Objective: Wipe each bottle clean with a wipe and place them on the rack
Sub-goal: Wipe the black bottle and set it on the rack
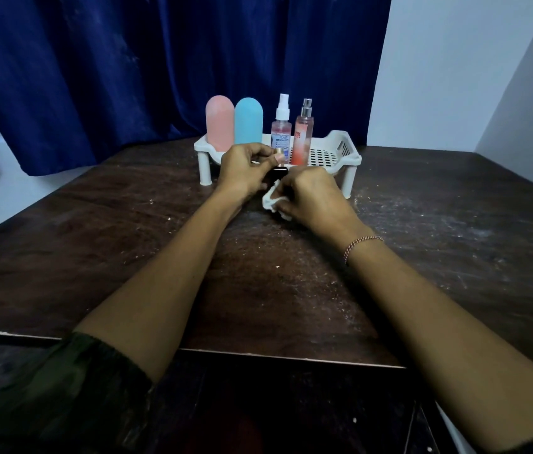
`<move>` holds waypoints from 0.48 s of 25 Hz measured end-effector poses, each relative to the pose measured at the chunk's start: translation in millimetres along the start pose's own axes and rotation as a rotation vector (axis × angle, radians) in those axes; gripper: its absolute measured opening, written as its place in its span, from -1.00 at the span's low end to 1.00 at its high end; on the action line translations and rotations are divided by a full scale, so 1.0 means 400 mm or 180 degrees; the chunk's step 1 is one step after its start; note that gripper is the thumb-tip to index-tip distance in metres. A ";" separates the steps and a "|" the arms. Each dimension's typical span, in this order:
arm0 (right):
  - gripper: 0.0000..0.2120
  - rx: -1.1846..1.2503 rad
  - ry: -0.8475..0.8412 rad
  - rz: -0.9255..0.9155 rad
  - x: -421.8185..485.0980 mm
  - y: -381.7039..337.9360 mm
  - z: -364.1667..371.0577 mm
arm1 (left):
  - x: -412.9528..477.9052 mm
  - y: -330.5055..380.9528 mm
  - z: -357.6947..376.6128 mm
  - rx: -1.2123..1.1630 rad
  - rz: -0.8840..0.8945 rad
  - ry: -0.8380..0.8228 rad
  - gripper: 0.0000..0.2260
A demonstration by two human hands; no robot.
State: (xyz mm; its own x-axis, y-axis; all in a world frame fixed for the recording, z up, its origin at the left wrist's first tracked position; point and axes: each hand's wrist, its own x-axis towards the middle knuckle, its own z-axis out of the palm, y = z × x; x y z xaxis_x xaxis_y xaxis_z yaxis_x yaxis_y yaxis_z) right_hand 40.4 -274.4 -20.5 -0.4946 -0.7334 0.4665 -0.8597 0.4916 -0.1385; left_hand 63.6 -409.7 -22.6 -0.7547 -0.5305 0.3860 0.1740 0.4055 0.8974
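Left hand [242,168] pinching a small dark bottle [280,173] by its top, right hand [311,194] squeezing a white wipe [271,202] against it, both near the white rack [352,157].

Two legible spots, both on bottles standing in the white rack [345,149] at the far side of the table.
Clear spray bottle [281,127], third from left: the white label reads "AMERICAN" in blue, followed by a second word too small to make out. The finer lines under it are illegible.
Pink-orange mist bottle [304,136], rightmost: red letters run vertically. "GE" reads clearly, the other letters are blurred.
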 end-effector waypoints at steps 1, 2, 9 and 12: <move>-0.83 -0.0019 0.0164 -0.0023 0.002 -0.002 -0.001 | 0.002 -0.002 0.000 0.0049 0.0034 0.0009 -0.79; -0.83 -0.0002 0.0271 -0.0023 0.002 -0.003 -0.003 | 0.004 -0.004 -0.001 0.0077 0.0058 0.0009 -0.79; -0.86 0.0102 -0.0305 0.0068 -0.007 0.001 -0.010 | -0.003 0.007 -0.007 -0.0162 -0.0145 -0.0104 -0.78; -0.83 0.0081 0.0239 -0.0032 -0.002 0.002 -0.026 | 0.000 0.011 -0.012 -0.0141 -0.0102 -0.0246 -0.82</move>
State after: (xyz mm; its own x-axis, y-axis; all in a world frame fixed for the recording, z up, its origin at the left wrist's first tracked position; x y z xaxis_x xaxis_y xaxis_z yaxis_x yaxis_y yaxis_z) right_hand 41.5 -268.5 -12.0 -0.4758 -0.7004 0.5321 -0.8680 0.4717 -0.1553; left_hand 67.3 -411.4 -17.5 -0.8065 -0.4830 0.3409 0.1755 0.3550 0.9182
